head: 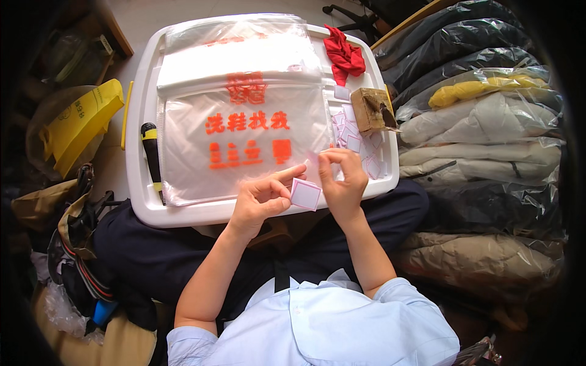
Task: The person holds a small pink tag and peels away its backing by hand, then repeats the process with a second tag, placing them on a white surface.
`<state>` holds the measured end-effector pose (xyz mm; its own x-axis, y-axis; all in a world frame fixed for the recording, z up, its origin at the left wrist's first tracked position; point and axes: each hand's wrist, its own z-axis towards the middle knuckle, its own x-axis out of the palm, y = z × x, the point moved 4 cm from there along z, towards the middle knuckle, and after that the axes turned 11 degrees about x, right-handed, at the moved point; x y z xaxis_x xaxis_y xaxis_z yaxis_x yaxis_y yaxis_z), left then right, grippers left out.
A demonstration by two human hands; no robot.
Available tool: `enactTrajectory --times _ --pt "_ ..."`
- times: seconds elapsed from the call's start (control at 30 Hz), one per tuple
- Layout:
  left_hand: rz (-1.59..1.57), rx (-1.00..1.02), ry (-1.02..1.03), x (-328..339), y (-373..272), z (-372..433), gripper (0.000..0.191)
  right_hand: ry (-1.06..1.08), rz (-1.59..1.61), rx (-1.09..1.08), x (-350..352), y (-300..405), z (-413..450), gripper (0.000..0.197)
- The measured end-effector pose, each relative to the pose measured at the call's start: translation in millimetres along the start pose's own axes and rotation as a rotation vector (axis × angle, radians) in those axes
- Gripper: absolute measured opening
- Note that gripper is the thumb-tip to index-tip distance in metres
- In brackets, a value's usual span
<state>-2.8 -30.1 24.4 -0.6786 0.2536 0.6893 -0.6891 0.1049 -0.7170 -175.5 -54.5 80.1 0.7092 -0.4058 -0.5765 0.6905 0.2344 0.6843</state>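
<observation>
My left hand point(262, 196) pinches a few small square paper labels point(306, 195) with pink edges between thumb and fingers. Close beside it on the right, my right hand point(342, 176) has thumb and forefinger pressed together on a thin, pale piece point(313, 158), blurred and perhaps another label. Both hands are over the near edge of a white plastic lid point(137, 192). Beneath and beyond them lies a stack of clear plastic bags point(192, 183) printed in orange-red. Loose square labels point(352, 142) are scattered to the right of the bags.
On the lid's right side are a torn cardboard box point(371, 110) and a red cloth point(343, 57). A black-and-yellow tool handle point(151, 153) lies at the left. Plastic-wrapped padded jackets point(485, 160) are piled on the right. A yellow bag point(82, 123) stands left.
</observation>
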Motion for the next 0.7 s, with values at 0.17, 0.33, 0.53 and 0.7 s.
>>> enactTrajectory --times 0.17,0.33,0.53,0.7 --pt "-0.014 0.002 0.021 0.1 1.5 -1.0 0.009 0.094 -0.039 -0.262 7.9 14.9 -6.1 0.016" --pt "-0.011 0.025 0.035 -2.9 1.6 0.6 0.008 0.206 -0.048 -0.281 6.1 6.5 -2.6 0.015" --pt "0.111 0.075 0.118 -2.7 2.2 2.0 0.01 0.359 0.17 0.23 10.7 -3.5 19.8 0.014" --pt "0.21 0.093 0.136 -1.8 3.0 3.5 0.007 0.73 0.467 0.648 30.2 -38.9 37.4 0.008"
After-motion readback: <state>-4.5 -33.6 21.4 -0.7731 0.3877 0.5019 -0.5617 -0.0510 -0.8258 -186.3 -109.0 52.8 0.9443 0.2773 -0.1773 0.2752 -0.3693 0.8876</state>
